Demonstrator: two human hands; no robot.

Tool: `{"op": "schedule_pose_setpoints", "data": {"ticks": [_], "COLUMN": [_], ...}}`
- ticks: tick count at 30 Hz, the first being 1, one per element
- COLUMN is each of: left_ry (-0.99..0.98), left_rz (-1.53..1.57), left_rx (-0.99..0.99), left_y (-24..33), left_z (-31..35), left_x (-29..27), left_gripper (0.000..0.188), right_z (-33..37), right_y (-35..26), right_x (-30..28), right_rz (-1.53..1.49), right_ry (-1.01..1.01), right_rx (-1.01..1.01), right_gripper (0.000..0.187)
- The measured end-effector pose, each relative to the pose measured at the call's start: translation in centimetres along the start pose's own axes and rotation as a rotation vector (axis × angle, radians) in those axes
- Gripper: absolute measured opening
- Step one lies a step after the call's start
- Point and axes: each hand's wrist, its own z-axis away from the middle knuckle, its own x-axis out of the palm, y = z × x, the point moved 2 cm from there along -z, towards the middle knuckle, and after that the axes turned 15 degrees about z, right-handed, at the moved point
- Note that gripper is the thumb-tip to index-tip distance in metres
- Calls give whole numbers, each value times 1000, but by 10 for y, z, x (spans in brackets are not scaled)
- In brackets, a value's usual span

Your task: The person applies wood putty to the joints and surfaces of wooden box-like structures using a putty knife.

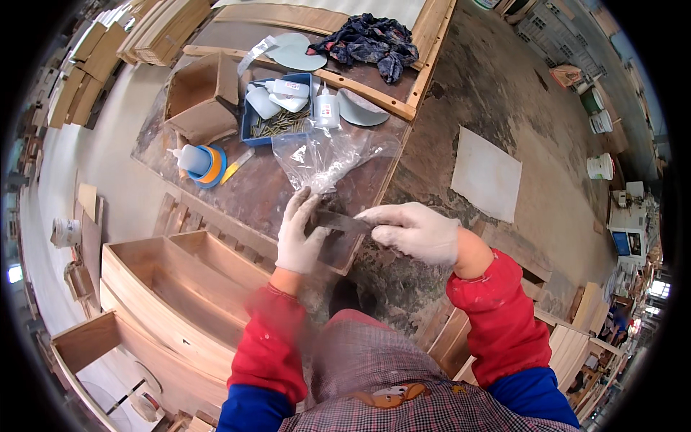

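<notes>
Both my hands wear thin whitish gloves. My right hand (417, 234) is closed around one end of a flat, dark, blade-like tool (341, 221), which points left over the table's near corner. Its exact kind is hard to make out. At the tool's other end is my left hand (297, 234), fingers stretched forward and thumb apart, close to the blade. Just beyond my left fingertips lies a clear plastic bag (327, 162) with white powdery stuff inside. Whether those fingertips touch the bag I cannot tell.
On the dark table (252, 180) stand a blue tray (247, 133) of bottles and small brass-coloured pieces, a cardboard box (201, 97), a glue bottle (193, 160) in a tape roll, and a yellow knife (237, 166). Wooden drawers (173, 295) stand left; a dark cloth (374, 43) lies at the back.
</notes>
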Motion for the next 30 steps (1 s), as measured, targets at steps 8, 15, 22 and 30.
{"op": "schedule_pose_setpoints", "data": {"ticks": [8,15,22,30], "left_ry": [409,228,370,1035], "left_rz": [108,354,39,384], "left_rx": [-117,-270,-911,60], "left_y": [24,57,75,131], "left_z": [89,264,479,537], "left_x": [13,19,-47,-124], "left_gripper": [68,57,62,56], "right_z": [72,107,132,164], "right_y": [-39,-88,-144,-209], "right_x": [38,118,201,282], "right_rz": [-738,-734,-600,-324], "right_ry": [-146,-301,-567,-674], "right_rx": [58,-154,-157,-435], "right_gripper": [44,49,51,49]}}
